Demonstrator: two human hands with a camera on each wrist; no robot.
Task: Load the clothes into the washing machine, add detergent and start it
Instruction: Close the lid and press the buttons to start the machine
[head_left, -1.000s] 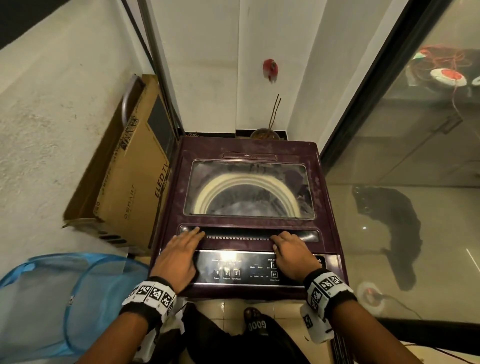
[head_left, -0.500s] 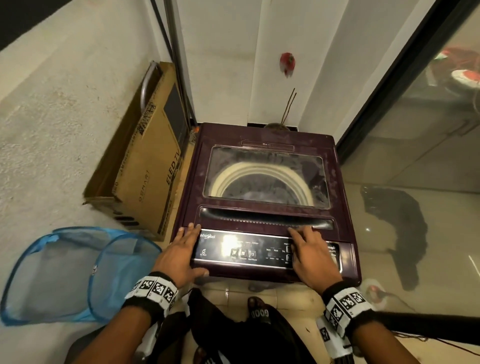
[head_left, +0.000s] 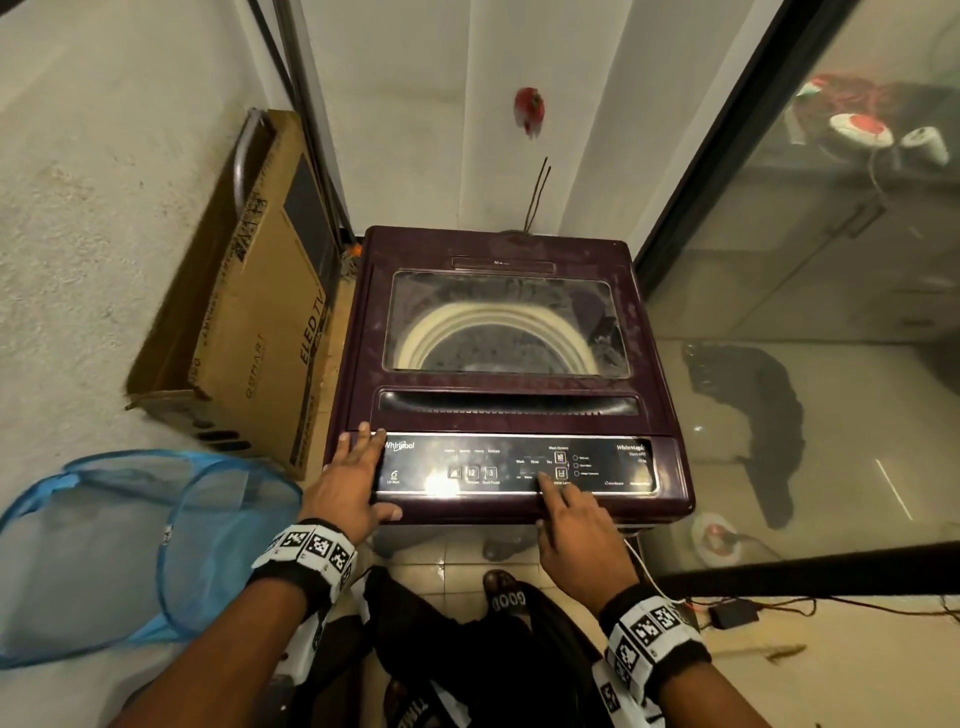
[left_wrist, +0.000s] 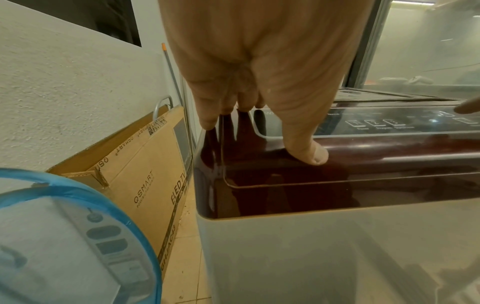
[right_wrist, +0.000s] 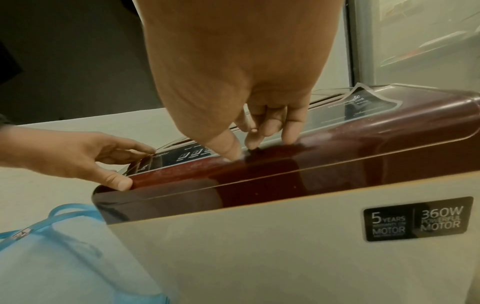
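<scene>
Head view: maroon top-load washing machine (head_left: 498, 249) stands in the corner, glass lid (head_left: 506, 325) closed, drum ring visible through it. Left hand (head_left: 345, 480) lies with fingers spread and straight on the left end of the control panel (head_left: 613, 467), thumb on the front edge. Right hand (head_left: 582, 540) has its index finger extended, tip on the panel near the middle buttons; other fingers loosely bent, holding nothing. Blue mesh laundry basket (head_left: 104, 545) lies on the floor to the left; cardboard TV box (head_left: 249, 332) leans on the wall beside the machine.
</scene>
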